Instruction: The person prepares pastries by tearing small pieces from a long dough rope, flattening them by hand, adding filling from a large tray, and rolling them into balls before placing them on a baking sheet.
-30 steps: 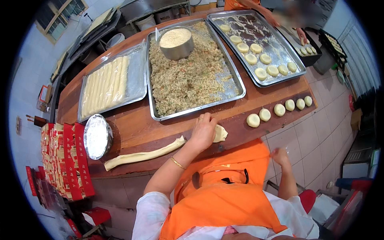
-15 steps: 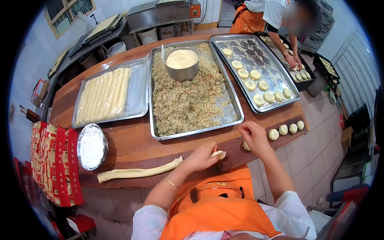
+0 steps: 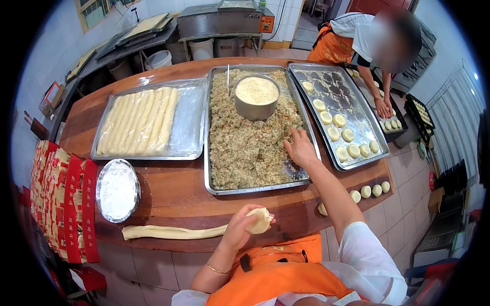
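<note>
Holding a dough disc (image 3: 260, 221) against the right side of the half-curled left hand (image 3: 241, 226); spreading the empty right hand (image 3: 302, 148) loosely at the filling's (image 3: 242, 155) right part.

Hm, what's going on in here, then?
A person's left hand holds a flat piece of dough, while the right hand is at the tray of crumbly mixture. A long dough strip lies on the table. Across the table, a co-worker's hands are at a dark tray of small dough rounds.
</note>
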The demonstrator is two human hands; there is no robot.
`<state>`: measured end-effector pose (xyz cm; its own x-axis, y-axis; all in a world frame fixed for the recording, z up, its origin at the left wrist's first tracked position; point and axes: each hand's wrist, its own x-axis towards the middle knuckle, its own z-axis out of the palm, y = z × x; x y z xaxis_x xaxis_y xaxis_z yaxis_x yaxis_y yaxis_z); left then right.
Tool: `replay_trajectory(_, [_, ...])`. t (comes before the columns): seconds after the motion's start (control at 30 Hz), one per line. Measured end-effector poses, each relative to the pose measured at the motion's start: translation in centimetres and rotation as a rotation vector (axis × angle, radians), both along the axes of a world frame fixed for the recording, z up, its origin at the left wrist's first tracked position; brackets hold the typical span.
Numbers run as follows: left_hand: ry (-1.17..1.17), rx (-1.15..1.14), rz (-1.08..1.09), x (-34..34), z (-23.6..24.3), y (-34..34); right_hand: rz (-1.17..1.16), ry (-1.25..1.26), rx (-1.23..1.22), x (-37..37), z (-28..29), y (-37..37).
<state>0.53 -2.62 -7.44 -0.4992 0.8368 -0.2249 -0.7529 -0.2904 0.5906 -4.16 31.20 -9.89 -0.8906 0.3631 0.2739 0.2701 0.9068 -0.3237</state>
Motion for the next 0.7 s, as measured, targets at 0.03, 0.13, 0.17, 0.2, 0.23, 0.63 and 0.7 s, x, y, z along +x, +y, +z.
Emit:
replay_trajectory(0.03, [0.002,-0.002,0.004,-0.2,-0.1,-0.1,-0.006,0.015,0.074,-0.3,-0.4,0.2])
replay_trajectory(0.13, [-0.010,-0.013,0.043,-0.3,-0.6,-0.5,0.079,-0.206,0.114,-1.3,1.8,-3.3])
replay_trajectory(0.17, [-0.015,-0.014,0.045,-0.3,-0.6,-0.5,0.086,-0.313,0.110,-1.0,2.3,-4.0])
replay_trajectory(0.2, [-0.018,-0.002,0.042,-0.3,-0.7,-0.4,0.174,-0.158,0.211,-0.6,0.3,-3.3])
replay_trajectory(0.23, [-0.021,0.010,0.040,-0.4,-0.7,-0.2,0.218,-0.170,0.227,-0.5,-0.5,-2.7])
replay_trajectory(0.63, [-0.078,0.104,0.080,-0.7,0.8,1.3,-0.079,0.115,-0.948,-0.7,-2.1,0.3])
replay_trajectory(0.7, [-0.066,0.102,0.093,-0.9,0.5,1.4,-0.056,0.108,-1.587,0.0,1.0,-1.1])
